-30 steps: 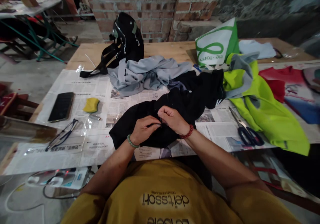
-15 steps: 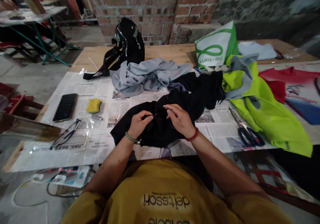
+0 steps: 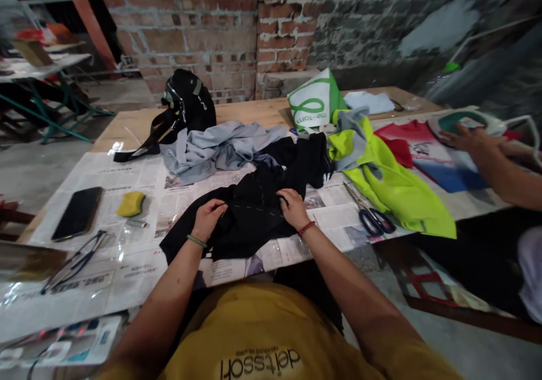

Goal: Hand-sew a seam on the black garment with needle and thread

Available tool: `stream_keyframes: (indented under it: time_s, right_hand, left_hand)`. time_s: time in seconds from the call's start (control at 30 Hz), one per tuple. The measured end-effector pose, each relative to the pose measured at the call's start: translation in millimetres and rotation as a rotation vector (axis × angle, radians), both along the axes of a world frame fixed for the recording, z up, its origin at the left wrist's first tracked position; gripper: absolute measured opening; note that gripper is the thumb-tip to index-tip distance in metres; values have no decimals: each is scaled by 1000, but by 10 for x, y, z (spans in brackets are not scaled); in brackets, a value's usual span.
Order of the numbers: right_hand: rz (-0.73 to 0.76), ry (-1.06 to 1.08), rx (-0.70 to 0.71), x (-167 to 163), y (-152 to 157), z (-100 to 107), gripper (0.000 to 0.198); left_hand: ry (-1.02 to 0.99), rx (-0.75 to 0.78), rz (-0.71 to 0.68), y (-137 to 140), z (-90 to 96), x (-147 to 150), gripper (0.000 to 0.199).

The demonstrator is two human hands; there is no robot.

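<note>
Fingers of our left hand (image 3: pixel 208 219) are pinched together on the black garment (image 3: pixel 248 222); those of our right hand (image 3: pixel 295 209) grip the same dark cloth at the opposite side, so that a flat panel lies between. Across this panel we note a broken row of pale stitches (image 3: pixel 243 206). Whether either grip also contains a needle, we cannot tell.

Garment position: on newspaper (image 3: pixel 114 281), at the near edge of the worktop (image 3: pixel 258 109), directly in front of us. Black cloth continues away to the right, up to a fluorescent yellow garment (image 3: pixel 392 191); we cannot establish whether it is one piece or two. Grey cloth (image 3: pixel 220 145) lies crumpled behind, with a black backpack (image 3: pixel 195 106) beyond it at left and a white-and-green bag (image 3: pixel 311 106) at right.

Left of our left hand we record a yellow sponge (image 3: pixel 131 204), a small cylinder (image 3: pixel 136 223) just beside it, and a dark phone (image 3: pixel 78 213) lying flat. Right of our right hand: scissors (image 3: pixel 363 207), blades directed away from us, handles near the yellow garment. Farther right, a co-worker's hand (image 3: pixel 472 137) is at a round object, unidentified, beside a red, white and blue shirt (image 3: pixel 429 148).
</note>
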State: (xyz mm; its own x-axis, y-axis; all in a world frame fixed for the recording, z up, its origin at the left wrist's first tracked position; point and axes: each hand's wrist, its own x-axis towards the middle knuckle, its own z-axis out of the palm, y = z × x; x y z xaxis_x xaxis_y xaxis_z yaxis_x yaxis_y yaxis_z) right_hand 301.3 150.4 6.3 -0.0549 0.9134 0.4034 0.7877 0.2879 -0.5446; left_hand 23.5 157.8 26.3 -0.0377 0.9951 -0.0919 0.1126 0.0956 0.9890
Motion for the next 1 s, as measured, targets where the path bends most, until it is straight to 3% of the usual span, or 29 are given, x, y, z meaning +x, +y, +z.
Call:
stream_keyframes:
  time_s: [0.47,1.0]
  right_hand:
    - [-29,78,-24,38,-46,8,27]
    - [-19,162,25,50,-18,-44,26]
  left_hand:
    - [115,24,63,-37,-79,29,37]
    - [209,89,51,-80,-80,61,34]
